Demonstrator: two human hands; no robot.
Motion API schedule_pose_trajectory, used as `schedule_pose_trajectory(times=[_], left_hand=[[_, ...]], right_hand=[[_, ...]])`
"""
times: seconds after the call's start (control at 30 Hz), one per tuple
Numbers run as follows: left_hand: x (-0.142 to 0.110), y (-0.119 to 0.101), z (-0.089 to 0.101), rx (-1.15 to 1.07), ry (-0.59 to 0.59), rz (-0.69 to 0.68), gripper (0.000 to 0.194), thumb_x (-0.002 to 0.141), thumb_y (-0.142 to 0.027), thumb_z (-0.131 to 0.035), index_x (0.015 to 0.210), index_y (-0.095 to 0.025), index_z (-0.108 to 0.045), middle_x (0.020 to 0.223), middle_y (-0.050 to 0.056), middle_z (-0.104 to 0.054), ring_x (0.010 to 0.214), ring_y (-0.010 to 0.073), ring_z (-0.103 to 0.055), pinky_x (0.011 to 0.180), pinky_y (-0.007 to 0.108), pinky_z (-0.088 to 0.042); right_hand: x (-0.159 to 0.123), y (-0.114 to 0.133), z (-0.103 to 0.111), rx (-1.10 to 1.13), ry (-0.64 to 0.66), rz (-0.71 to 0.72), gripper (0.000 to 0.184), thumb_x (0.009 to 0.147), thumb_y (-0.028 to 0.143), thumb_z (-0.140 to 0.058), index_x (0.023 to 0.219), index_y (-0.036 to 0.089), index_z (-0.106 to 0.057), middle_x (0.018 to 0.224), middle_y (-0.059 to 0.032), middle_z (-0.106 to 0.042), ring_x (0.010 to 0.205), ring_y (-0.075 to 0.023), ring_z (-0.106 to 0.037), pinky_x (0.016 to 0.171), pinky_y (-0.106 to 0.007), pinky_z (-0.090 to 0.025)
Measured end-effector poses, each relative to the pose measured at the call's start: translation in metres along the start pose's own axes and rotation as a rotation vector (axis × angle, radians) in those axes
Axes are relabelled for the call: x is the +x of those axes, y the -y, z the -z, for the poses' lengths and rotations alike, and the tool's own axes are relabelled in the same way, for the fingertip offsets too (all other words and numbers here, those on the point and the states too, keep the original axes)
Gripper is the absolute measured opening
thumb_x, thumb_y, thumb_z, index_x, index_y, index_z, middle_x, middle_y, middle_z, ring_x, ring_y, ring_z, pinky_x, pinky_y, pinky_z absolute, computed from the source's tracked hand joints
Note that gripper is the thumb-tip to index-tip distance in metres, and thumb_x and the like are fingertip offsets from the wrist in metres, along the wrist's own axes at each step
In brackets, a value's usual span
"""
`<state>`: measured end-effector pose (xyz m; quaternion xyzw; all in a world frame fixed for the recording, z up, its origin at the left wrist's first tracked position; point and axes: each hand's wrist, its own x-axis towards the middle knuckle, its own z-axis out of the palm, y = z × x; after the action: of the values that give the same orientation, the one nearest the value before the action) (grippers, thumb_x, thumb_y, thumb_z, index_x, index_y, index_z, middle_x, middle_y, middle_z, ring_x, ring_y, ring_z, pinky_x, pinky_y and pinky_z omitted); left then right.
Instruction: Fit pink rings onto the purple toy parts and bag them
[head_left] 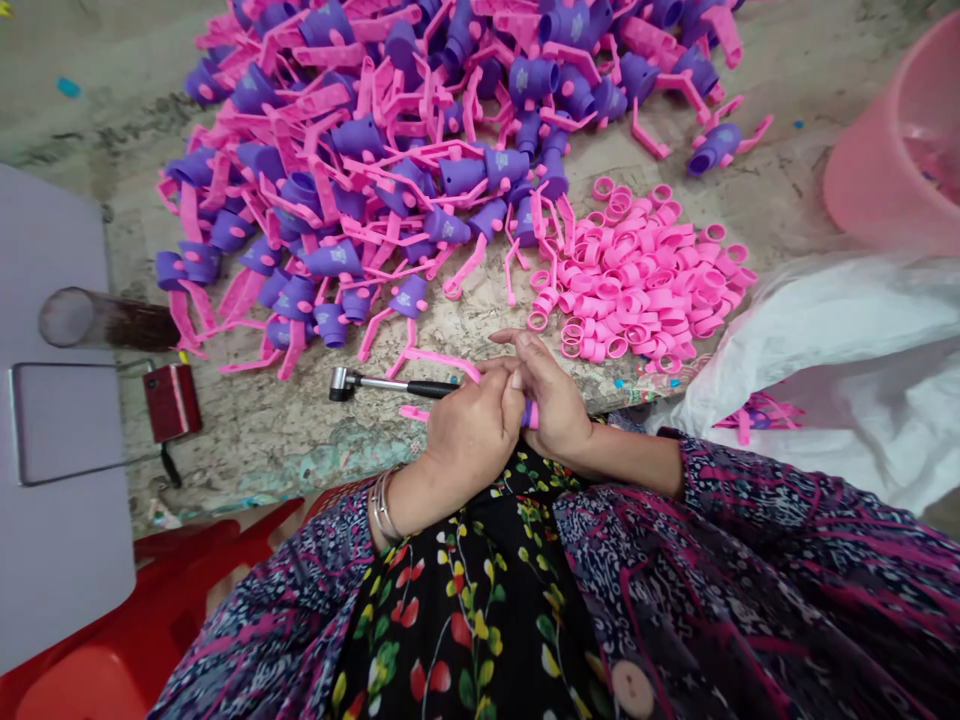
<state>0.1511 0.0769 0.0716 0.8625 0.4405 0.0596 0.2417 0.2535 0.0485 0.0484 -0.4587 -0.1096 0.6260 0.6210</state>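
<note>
My left hand (469, 435) and right hand (551, 400) are close together, pinching a pink-and-purple plastic piece (530, 413). Its long pink arm runs up-left, nearer the left hand, above a black-handled tool (397, 385).

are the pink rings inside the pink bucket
No, the rings lie piled on the floor, apart from the bucket.

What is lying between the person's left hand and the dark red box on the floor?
The head view shows a small hammer with black grip on the concrete floor, reaching the left hand.
</note>
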Motion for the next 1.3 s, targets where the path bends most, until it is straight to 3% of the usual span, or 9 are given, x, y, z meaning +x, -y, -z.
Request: schedule_pose_trajectory(times=[0.37, 0.6, 0.8, 0.93, 1.07, 1.17, 1.3], left_hand=[[0.002, 0.002, -0.002, -0.269, -0.019, -0.006, 0.040, 0.100, -0.038, -0.029, 0.102, -0.016, -0.062, 0.088, 0.010, -0.070, 0.090, 0.0231, -0.068, 0.081, 0.035, -0.052], [0.010, 0.008, 0.001, -0.657, -0.085, 0.039, 0.035, 0.098, -0.043, -0.037, 0.087, -0.019, -0.060, 0.082, 0.002, -0.065, 0.077, 0.0155, -0.061, 0.074, 0.028, -0.049], [0.012, 0.013, 0.011, -0.893, -0.124, 0.260, 0.040, 0.098, -0.049, -0.035, 0.085, -0.020, -0.059, 0.090, 0.003, -0.066, 0.076, 0.0148, -0.060, 0.069, 0.027, -0.050], [0.010, 0.017, 0.014, -0.907, -0.136, 0.292, 0.039, 0.099, -0.049, -0.033, 0.094, -0.021, -0.059, 0.096, 0.004, -0.065, 0.077, 0.0149, -0.059, 0.066, 0.026, -0.049], [0.008, 0.016, 0.017, -0.827, -0.178, 0.267, 0.036, 0.099, -0.049, -0.034, 0.098, -0.022, -0.057, 0.094, 0.003, -0.062, 0.086, 0.0165, -0.059, 0.076, 0.029, -0.049], [0.007, 0.017, 0.018, -0.780, -0.176, 0.224, 0.038, 0.099, -0.051, -0.033, 0.103, -0.022, -0.056, 0.104, 0.005, -0.064, 0.098, 0.0184, -0.060, 0.086, 0.032, -0.049], [0.002, 0.027, 0.019, -0.655, -0.136, 0.079, 0.041, 0.100, -0.048, -0.034, 0.130, -0.025, -0.049, 0.131, 0.007, -0.059, 0.119, 0.0191, -0.056, 0.099, 0.034, -0.045]], right_hand=[[0.003, 0.013, -0.003, 0.060, 0.001, -0.073, 0.041, 0.085, 0.062, -0.054, 0.090, 0.022, -0.061, 0.072, -0.0015, -0.067, 0.067, -0.0168, -0.064, 0.062, -0.028, -0.049], [0.008, 0.025, -0.001, 0.041, 0.066, -0.057, 0.053, 0.088, 0.070, -0.043, 0.091, 0.022, -0.064, 0.083, -0.0045, -0.069, 0.079, -0.0180, -0.066, 0.077, -0.033, -0.053], [0.000, 0.025, 0.008, -0.147, 0.104, 0.090, 0.046, 0.094, 0.064, -0.041, 0.098, 0.024, -0.063, 0.096, -0.0041, -0.068, 0.091, -0.0185, -0.065, 0.086, -0.035, -0.052], [-0.008, 0.028, 0.011, -0.568, 0.215, 0.413, 0.029, 0.088, 0.046, -0.064, 0.108, 0.025, -0.062, 0.105, -0.0051, -0.062, 0.095, -0.0190, -0.061, 0.084, -0.035, -0.050], [-0.009, 0.030, 0.010, -0.935, 0.223, 0.704, 0.029, 0.084, 0.033, -0.071, 0.109, 0.022, -0.062, 0.095, -0.0050, -0.061, 0.087, -0.0188, -0.057, 0.073, -0.032, -0.049], [-0.008, 0.028, 0.010, -0.953, 0.269, 0.726, 0.023, 0.089, 0.030, -0.066, 0.110, 0.022, -0.059, 0.097, -0.0042, -0.065, 0.086, -0.0171, -0.060, 0.077, -0.031, -0.049], [-0.007, 0.025, 0.011, -0.957, 0.250, 0.701, 0.021, 0.091, 0.029, -0.064, 0.110, 0.022, -0.059, 0.096, -0.0039, -0.066, 0.084, -0.0162, -0.061, 0.076, -0.031, -0.050]])
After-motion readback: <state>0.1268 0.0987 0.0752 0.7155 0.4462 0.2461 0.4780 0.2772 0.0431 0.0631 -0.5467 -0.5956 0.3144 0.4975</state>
